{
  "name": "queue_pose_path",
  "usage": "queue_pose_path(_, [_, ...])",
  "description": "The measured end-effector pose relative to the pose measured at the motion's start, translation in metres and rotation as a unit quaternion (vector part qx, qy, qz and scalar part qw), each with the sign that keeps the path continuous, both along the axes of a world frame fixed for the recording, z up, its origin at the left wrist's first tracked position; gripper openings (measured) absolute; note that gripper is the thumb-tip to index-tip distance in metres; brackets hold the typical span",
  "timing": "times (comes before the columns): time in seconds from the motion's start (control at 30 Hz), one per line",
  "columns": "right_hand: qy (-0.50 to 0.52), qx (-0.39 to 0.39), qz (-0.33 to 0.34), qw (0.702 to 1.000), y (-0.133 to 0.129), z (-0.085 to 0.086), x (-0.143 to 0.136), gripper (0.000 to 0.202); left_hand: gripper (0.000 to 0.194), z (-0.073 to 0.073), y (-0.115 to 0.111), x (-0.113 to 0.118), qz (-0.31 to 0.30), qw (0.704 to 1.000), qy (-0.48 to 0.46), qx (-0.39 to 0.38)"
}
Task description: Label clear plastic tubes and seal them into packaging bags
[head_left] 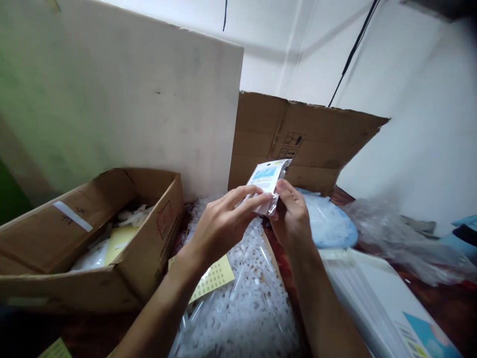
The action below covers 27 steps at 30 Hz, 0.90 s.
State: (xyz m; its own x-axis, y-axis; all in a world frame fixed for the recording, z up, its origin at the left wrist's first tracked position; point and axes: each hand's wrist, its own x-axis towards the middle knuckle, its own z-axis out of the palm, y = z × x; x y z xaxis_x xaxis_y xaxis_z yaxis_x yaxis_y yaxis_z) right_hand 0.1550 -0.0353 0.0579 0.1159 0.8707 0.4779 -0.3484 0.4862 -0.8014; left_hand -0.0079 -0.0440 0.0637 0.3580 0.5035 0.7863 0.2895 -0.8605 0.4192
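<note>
A small packet (264,180) with a white and blue printed card in clear plastic is raised in front of me, tilted. My right hand (292,211) pinches its right edge, thumb on the near face. The fingers of my left hand (229,214) lie stretched across the packet's lower front; whether they grip it or press on it is hard to see. Under my hands, a large clear bag (246,298) full of small white pieces lies on a dark red surface. A yellow sticker sheet (212,279) with rows of small labels rests on that bag, partly behind my left forearm.
An open cardboard box (149,248) at left holds plastic bags and yellow sheets. Stacked white printed cards (380,293) lie at right, near a round blue item (328,219) and crumpled clear plastic (413,238). A cardboard sheet (261,134) and a white board (167,99) stand behind.
</note>
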Motion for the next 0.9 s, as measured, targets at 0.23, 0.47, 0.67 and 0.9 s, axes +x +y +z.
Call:
queue_pose_path(0.23, [0.033,-0.011,0.035,0.999,0.000,0.000,-0.007,0.036,0.063,-0.004,0.003,-0.003,0.100,0.969,0.132,0.182])
queue_pose_path(0.47, [0.053,-0.028,0.052,0.997,0.000,0.000,-0.013,0.035,0.053,-0.001,0.001,-0.006,0.104,0.974,0.094,0.179])
queue_pose_path(0.67, [0.116,-0.013,0.123,0.985,-0.004,0.002,-0.021,0.035,0.058,-0.006,-0.001,-0.012,0.147,0.947,-0.032,0.285])
queue_pose_path(0.9, [0.072,-0.139,0.233,0.960,0.010,0.005,-0.008,0.060,0.049,0.000,0.010,-0.027,0.122,0.918,-0.003,0.378])
